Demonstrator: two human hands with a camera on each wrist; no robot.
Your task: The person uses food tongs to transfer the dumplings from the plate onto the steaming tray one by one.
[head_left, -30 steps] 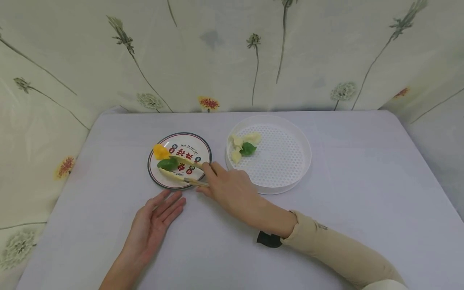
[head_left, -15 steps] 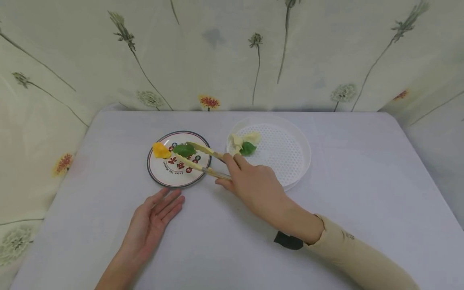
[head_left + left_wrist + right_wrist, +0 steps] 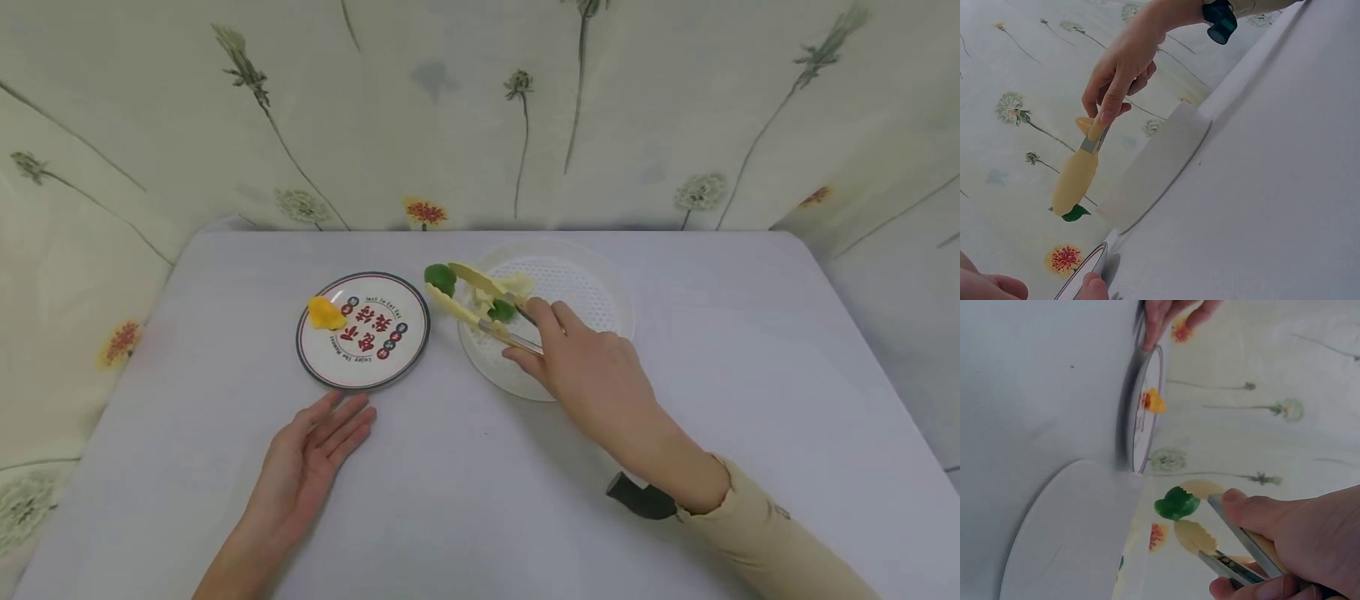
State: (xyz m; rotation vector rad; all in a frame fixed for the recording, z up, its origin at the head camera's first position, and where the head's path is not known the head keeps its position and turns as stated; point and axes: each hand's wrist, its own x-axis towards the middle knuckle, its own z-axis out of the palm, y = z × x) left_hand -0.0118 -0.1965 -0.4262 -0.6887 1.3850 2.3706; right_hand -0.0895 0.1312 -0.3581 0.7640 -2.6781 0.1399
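My right hand [image 3: 600, 383] grips tongs [image 3: 453, 307] with a metal body and pale yellow tips. Between those tips is a small green dumpling-like piece [image 3: 440, 279], raised above the gap between plate and tray; the right wrist view also shows this green piece [image 3: 1177, 504] at the serrated tips. Palm up, my left hand [image 3: 311, 467] lies with its fingers extended, fingertips right at the near rim of a round white plate [image 3: 360, 375] with red lettering. One yellow dumpling-like piece [image 3: 326, 314] sits on the plate's left side.
A round white perforated tray [image 3: 573, 287] with a raised rim stands right of the plate. In its left part lie pale cream pieces [image 3: 517, 285] and another green piece [image 3: 501, 312], partly behind the tongs. A flowered cloth [image 3: 645, 108] hangs behind the table.
The tongs have lifted the green piece off the plate and carried it right, to beside the tray's left edge. My right hand moved right with them; the left hand stays by the plate.
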